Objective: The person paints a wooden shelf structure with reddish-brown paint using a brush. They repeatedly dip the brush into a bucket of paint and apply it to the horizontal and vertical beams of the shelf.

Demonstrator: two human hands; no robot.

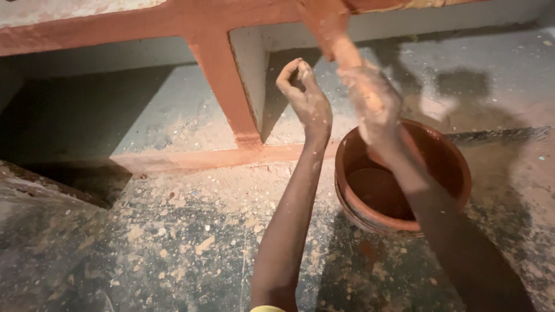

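Paint-smeared fingers of the right hand (pixel 373 101) gripped a blurred red-coated brush or rag (pixel 341 49) against the shelf's red frame (pixel 222 86) — left hand (pixel 306 95) loosely curled, empty — above the paint bowl (pixel 445 159), handy for dipping.

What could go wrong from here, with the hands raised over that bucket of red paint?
The right hand is blurred, rubbing red colour onto the ledge support directly above the bucket; drips may land on the dusty floor rather than inside. The right forearm crosses the bucket's rim and might tip it. The left hand hangs near the wet red post and may smear it.
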